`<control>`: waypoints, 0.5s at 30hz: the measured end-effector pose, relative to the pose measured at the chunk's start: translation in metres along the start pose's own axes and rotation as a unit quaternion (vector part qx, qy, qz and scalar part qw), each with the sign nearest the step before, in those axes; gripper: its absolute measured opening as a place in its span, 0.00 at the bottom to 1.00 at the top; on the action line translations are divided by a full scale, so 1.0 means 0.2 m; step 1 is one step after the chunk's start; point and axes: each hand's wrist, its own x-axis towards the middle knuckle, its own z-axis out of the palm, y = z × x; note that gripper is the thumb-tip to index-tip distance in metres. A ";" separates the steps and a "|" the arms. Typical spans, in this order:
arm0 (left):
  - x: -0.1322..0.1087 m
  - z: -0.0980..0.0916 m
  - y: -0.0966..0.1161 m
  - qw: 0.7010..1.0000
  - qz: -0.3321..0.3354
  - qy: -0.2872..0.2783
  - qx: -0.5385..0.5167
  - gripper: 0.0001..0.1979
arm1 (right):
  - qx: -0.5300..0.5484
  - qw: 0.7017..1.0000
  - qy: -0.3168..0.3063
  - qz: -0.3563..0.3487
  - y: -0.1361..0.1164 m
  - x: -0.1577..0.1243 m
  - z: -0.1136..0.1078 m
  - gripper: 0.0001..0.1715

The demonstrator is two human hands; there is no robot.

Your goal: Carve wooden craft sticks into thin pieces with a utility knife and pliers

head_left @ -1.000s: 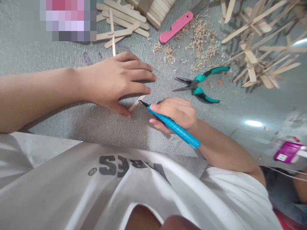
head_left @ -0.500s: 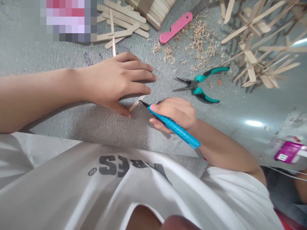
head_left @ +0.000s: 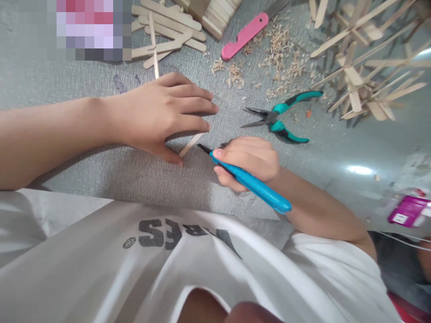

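My left hand [head_left: 161, 110] lies palm down on the grey table, its fingers stretched forward. It holds a short, thin wooden stick [head_left: 190, 145] against the surface, with the thumb at one end and the index finger near the other. In my right hand [head_left: 251, 159] is a blue-handled craft knife [head_left: 256, 185], gripped between thumb and curled fingers. The knife's dark blade points up and left, its tip just to the right of the stick with a small gap. Part of the stick may be hidden under my left fingers.
Teal-handled pliers [head_left: 269, 117] lie with jaws apart, beyond my right hand. A pink-handled folding saw or knife [head_left: 245, 37] rests near wood shavings [head_left: 281, 58]. Craft sticks [head_left: 171, 27] are piled behind my left hand. Joined stick structures [head_left: 353, 80] stand at the right.
The craft knife in my right hand has drawn back slightly to the right, and its tip has come off the stick. My left hand keeps its place on the stick.
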 end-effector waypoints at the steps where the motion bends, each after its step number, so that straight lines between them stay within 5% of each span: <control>1: 0.00 0.00 0.00 1.000 0.001 -0.007 0.006 0.34 | 0.001 1.000 0.001 0.004 0.00 0.00 0.00 0.13; 15: 0.02 0.00 0.00 0.999 -0.014 0.000 -0.033 0.35 | -0.024 1.000 -0.014 0.004 0.00 0.00 0.00 0.16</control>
